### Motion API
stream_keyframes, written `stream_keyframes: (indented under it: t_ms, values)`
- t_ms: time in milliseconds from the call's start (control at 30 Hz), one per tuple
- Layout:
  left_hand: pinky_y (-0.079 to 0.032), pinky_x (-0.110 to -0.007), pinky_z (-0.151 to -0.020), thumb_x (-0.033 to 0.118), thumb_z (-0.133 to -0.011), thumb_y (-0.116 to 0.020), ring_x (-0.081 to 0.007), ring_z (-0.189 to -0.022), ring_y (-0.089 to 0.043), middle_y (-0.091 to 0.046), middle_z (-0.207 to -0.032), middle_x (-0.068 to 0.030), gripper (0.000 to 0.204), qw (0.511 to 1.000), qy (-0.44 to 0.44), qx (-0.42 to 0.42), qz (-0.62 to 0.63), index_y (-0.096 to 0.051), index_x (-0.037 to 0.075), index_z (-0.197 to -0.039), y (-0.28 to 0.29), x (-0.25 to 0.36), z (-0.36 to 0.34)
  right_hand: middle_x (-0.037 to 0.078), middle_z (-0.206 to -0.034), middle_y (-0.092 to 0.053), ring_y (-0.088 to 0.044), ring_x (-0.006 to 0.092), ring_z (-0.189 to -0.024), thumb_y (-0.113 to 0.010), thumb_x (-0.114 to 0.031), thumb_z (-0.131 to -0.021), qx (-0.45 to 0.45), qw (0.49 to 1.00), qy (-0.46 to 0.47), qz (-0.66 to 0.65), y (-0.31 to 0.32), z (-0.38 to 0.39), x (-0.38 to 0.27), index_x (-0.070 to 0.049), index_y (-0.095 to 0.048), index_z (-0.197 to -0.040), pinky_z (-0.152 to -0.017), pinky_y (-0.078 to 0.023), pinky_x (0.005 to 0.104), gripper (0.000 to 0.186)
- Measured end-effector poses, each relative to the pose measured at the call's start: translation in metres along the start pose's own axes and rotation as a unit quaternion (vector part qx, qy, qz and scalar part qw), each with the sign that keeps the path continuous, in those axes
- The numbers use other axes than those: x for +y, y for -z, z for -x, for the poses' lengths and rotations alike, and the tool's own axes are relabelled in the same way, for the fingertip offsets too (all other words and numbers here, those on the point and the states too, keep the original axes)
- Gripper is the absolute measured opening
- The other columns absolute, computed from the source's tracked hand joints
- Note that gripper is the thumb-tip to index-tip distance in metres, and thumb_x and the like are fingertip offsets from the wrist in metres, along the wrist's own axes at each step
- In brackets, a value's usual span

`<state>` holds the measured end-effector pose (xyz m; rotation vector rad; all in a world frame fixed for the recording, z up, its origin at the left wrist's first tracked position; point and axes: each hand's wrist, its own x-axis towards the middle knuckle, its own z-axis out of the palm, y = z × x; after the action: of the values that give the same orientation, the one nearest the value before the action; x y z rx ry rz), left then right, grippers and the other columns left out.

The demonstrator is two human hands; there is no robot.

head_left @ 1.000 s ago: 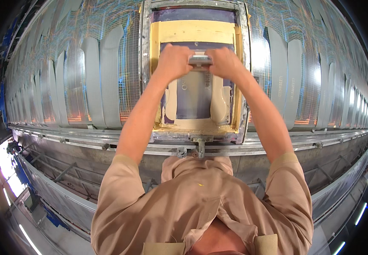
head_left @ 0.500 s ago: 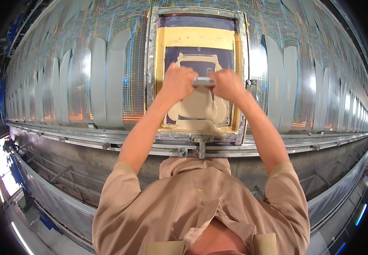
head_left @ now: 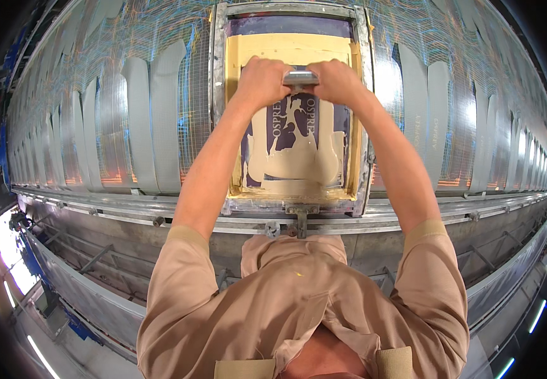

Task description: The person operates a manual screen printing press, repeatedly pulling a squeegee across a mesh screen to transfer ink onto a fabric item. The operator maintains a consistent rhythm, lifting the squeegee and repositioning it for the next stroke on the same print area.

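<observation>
Both hands grip a squeegee (head_left: pixel 300 78) with a pale metal handle, held crosswise over the upper part of a screen-printing frame. My left hand (head_left: pixel 263 82) is closed on its left end, my right hand (head_left: pixel 335 81) on its right end. Under and behind them lies the screen (head_left: pixel 214 107), a metal frame with yellow tape (head_left: pixel 286 45) around a dark purple mesh. Beige ink (head_left: pixel 295 162) pools thickly in the lower half of the mesh. Streaks of it run upward, with pale lettering showing between them. The squeegee's blade is mostly hidden by my hands.
Grey fabric pieces (head_left: pixel 165 120) lie in rows on the long printing table, left and right of the frame. A metal rail (head_left: pixel 115 197) runs along the table's near edge, with a bracket (head_left: pixel 302 218) at the frame's near side. Metal trusswork shows below.
Both hands have pushed the squeegee away from me, up the screen. Lettering and the dark mesh now show where ink lay or hands covered it.
</observation>
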<state>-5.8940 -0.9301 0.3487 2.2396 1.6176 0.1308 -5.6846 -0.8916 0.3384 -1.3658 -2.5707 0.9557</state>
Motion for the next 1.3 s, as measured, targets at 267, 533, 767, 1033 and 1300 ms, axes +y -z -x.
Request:
stream_keyframes:
  t_ms: [267,533,767,1033,1300]
  values:
    - [-0.043,-0.043,-0.079,0.018,-0.069,-0.082,-0.0254,-0.082,-0.066,-0.067,-0.083,-0.0016,0.019,0.997,-0.056,0.061,0.000,-0.072,0.016,-0.085,-0.050,0.061,0.152,0.018,-0.091,-0.073,-0.069,0.0421,-0.090,-0.081,-0.022,-0.080,-0.002,0.998,0.053,0.023,-0.074,0.142,-0.046,-0.006,-0.071,-0.098,-0.081,-0.055,0.0508,0.026]
    - [-0.043,-0.041,-0.085,0.016,-0.068,-0.081,-0.0237,-0.090,-0.063,-0.066,-0.089,-0.0016,0.021,0.997,-0.053,0.064,-0.008,-0.071,0.014,-0.087,-0.048,0.080,0.172,0.019,-0.115,-0.073,-0.068,0.0363,-0.103,-0.078,-0.033,-0.090,0.423,0.897,-0.128,-0.007,-0.039,0.158,0.026,-0.005,-0.072,-0.112,-0.091,-0.053,0.0450,0.037]
    - [-0.042,-0.039,-0.085,0.014,-0.068,-0.078,-0.0214,-0.092,-0.063,-0.066,-0.092,0.0007,0.024,0.993,-0.047,0.103,-0.032,-0.073,0.015,-0.091,-0.052,0.078,0.188,0.010,-0.075,-0.063,-0.058,0.0235,-0.069,-0.061,-0.032,-0.104,0.343,0.877,-0.274,-0.195,-0.071,0.152,0.112,-0.002,-0.068,-0.095,-0.066,-0.046,0.0402,0.032]
    - [-0.042,-0.039,-0.088,0.012,-0.071,-0.074,-0.0220,-0.094,-0.064,-0.067,-0.094,0.0009,0.024,0.990,-0.005,0.137,0.032,-0.072,0.016,-0.094,-0.020,0.056,0.220,0.003,-0.075,-0.057,-0.049,0.0130,-0.069,-0.064,-0.033,-0.103,0.296,0.853,-0.321,-0.284,-0.004,0.137,0.011,0.000,-0.067,-0.095,-0.064,-0.042,0.0329,0.034]
    - [-0.045,-0.042,-0.082,0.008,-0.067,-0.077,-0.0250,-0.088,-0.066,-0.072,-0.092,0.0011,0.023,0.995,-0.002,0.104,0.002,-0.075,0.015,-0.089,0.068,-0.157,0.330,0.008,-0.078,-0.062,-0.054,0.0176,-0.073,-0.068,-0.034,-0.098,0.363,0.829,-0.230,-0.359,-0.163,0.010,-0.161,0.000,-0.068,-0.092,-0.071,-0.046,0.0369,0.035]
